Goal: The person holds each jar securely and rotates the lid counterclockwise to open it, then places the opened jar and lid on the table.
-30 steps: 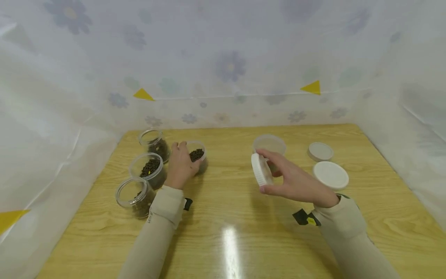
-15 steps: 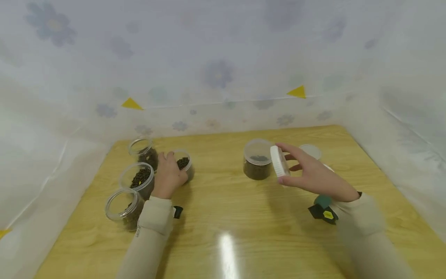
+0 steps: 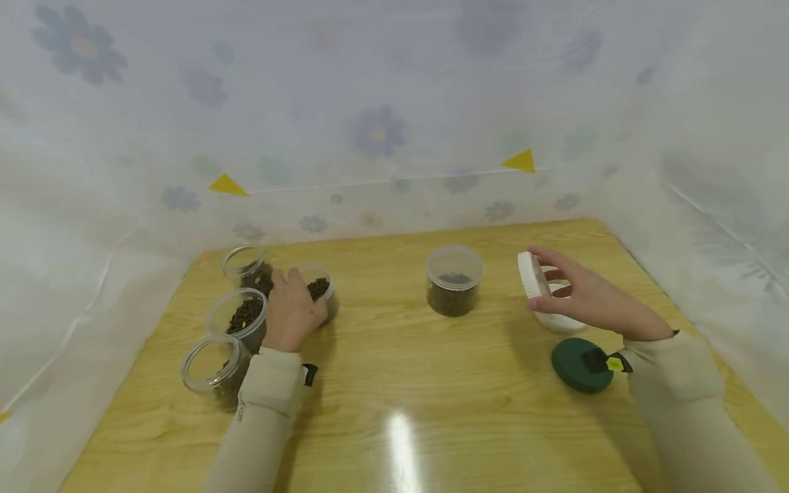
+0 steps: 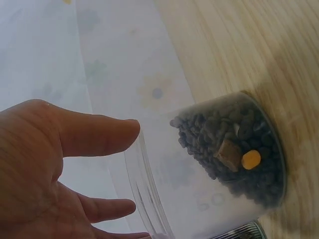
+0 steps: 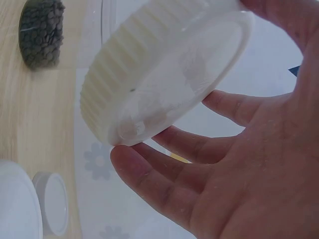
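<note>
My right hand (image 3: 582, 291) pinches a white ribbed screw lid (image 3: 531, 275) by its edge, thumb against several fingers. The lid is held tilted on its side, above two flat white lids (image 3: 564, 323). A clear jar (image 3: 453, 291) partly filled with dark brown pellets stands open to its left. My left hand (image 3: 288, 309) grips the rim of another open pellet jar (image 4: 199, 159), thumb on one side and fingers on the other. An orange piece and a brown chunk show among those pellets in the left wrist view. The left hand partly hides this jar in the head view.
Three more open clear jars (image 3: 212, 370) of dark pellets stand in a row at the left of the wooden table (image 3: 382, 370). A dark green lid (image 3: 579, 366) lies below the right wrist. Flower-patterned sheeting (image 3: 376, 130) encloses the back and sides.
My right hand has carried the white lid rightward, away from the middle jar and over the other lids. The green lid has come into view. The left hand stays at its jar.
</note>
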`<state>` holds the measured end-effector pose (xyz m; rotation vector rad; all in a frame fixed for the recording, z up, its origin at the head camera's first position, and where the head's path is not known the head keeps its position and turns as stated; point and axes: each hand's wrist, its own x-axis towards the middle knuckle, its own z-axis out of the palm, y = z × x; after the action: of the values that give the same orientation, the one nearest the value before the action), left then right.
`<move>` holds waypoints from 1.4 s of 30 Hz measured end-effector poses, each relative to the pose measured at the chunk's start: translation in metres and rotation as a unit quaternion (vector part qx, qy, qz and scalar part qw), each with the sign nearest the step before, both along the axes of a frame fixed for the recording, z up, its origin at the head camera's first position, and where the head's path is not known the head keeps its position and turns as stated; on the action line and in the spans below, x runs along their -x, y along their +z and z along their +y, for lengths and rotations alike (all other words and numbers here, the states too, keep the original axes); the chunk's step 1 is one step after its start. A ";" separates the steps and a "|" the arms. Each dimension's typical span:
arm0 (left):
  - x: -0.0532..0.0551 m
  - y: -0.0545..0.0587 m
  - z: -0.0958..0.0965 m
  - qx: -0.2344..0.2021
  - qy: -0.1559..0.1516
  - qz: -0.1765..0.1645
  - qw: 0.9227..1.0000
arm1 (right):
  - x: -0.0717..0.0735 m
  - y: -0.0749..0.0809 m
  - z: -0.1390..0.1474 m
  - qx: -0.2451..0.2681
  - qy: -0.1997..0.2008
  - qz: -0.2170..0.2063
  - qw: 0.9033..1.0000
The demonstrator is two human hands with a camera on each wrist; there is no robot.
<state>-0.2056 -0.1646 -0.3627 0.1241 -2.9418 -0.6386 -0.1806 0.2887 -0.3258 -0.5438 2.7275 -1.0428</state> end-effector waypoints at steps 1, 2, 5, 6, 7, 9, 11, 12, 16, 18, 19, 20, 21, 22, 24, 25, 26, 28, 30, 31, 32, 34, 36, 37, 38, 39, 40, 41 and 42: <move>0.000 0.001 0.001 -0.001 0.001 -0.002 1.000 | 0.001 0.000 0.001 -0.001 0.000 -0.002 1.000; 0.001 0.002 0.001 -0.001 0.001 -0.004 1.000 | 0.002 0.000 0.001 -0.002 0.000 -0.002 1.000; 0.002 0.004 0.002 -0.002 0.001 -0.013 1.000 | 0.005 -0.002 0.002 -0.002 0.004 -0.003 1.000; 0.002 0.004 0.002 -0.003 0.001 -0.015 1.000 | 0.005 -0.003 0.003 -0.002 0.005 -0.002 1.000; 0.002 0.004 0.002 -0.001 0.000 -0.016 1.000 | 0.006 -0.004 0.003 -0.003 0.006 0.000 1.000; 0.001 0.004 0.003 0.003 -0.007 -0.014 1.000 | 0.008 -0.006 0.004 -0.008 0.009 0.004 1.000; -0.001 0.004 0.008 0.006 -0.020 -0.004 1.000 | 0.009 -0.008 0.004 -0.014 0.011 0.005 1.000; -0.002 0.005 0.012 0.005 -0.030 0.003 1.000 | 0.010 -0.009 0.004 -0.019 0.011 0.006 1.000; -0.001 0.016 0.041 -0.002 -0.078 0.050 0.996 | 0.014 -0.012 0.003 -0.035 0.014 0.003 0.999; 0.002 0.024 0.060 -0.004 -0.111 0.075 0.991 | 0.017 -0.013 0.002 -0.042 0.016 0.005 0.999; 0.005 0.028 0.071 0.001 -0.131 0.089 0.987 | 0.018 -0.013 0.001 -0.046 0.016 0.004 0.999; 0.007 0.032 0.082 0.006 -0.154 0.099 0.983 | 0.019 -0.013 0.001 -0.049 0.015 0.004 0.999; 0.010 0.035 0.092 0.012 -0.180 0.107 0.978 | 0.021 -0.013 0.001 -0.052 0.016 0.004 0.999; 0.012 0.036 0.102 0.017 -0.207 0.118 0.971 | 0.021 -0.012 0.001 -0.055 0.016 0.003 0.998; 0.017 0.036 0.120 0.029 -0.256 0.134 0.957 | 0.022 -0.012 0.000 -0.060 0.016 0.001 0.998; 0.020 0.035 0.128 0.034 -0.275 0.137 0.951 | 0.023 -0.012 0.000 -0.062 0.016 0.000 0.998; 0.021 0.034 0.136 0.035 -0.293 0.135 0.946 | 0.023 -0.012 -0.001 -0.062 0.016 -0.001 0.998; 0.024 0.030 0.150 0.035 -0.316 0.127 0.940 | 0.024 -0.013 -0.001 -0.064 0.015 0.001 0.998; 0.026 0.023 0.163 0.037 -0.324 0.109 0.939 | 0.025 -0.015 0.000 -0.068 0.011 0.003 0.998; 0.028 0.019 0.169 0.040 -0.325 0.101 0.939 | 0.025 -0.016 0.000 -0.069 0.009 0.005 0.998; 0.029 0.015 0.175 0.047 -0.324 0.093 0.940 | 0.025 -0.018 0.001 -0.070 0.007 0.007 0.997; 0.033 0.006 0.184 0.065 -0.318 0.086 0.942 | 0.026 -0.020 0.001 -0.073 0.002 0.009 0.997; 0.036 -0.003 0.190 0.076 -0.312 0.081 0.944 | 0.026 -0.022 0.001 -0.076 -0.001 0.009 0.997; 0.039 -0.006 0.192 0.080 -0.308 0.077 0.945 | 0.026 -0.022 0.001 -0.077 -0.003 0.009 0.997; 0.041 -0.010 0.193 0.081 -0.304 0.072 0.946 | 0.027 -0.023 0.000 -0.080 -0.005 0.009 0.997; 0.042 -0.012 0.195 0.077 -0.301 0.066 0.948 | 0.028 -0.024 -0.001 -0.084 -0.006 0.010 0.996; 0.044 -0.014 0.195 0.072 -0.298 0.058 0.950 | 0.029 -0.024 -0.001 -0.087 -0.009 0.010 0.996; 0.046 -0.016 0.196 0.069 -0.295 0.050 0.952 | 0.031 -0.025 -0.002 -0.092 -0.012 0.012 0.996; 0.047 -0.018 0.196 0.066 -0.292 0.043 0.953 | 0.032 -0.025 -0.002 -0.096 -0.014 0.015 0.995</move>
<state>-0.2529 0.0319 -0.3803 -0.7905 -2.9089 -0.4814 -0.2129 0.2868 -0.3512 -0.4942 2.8290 -0.7707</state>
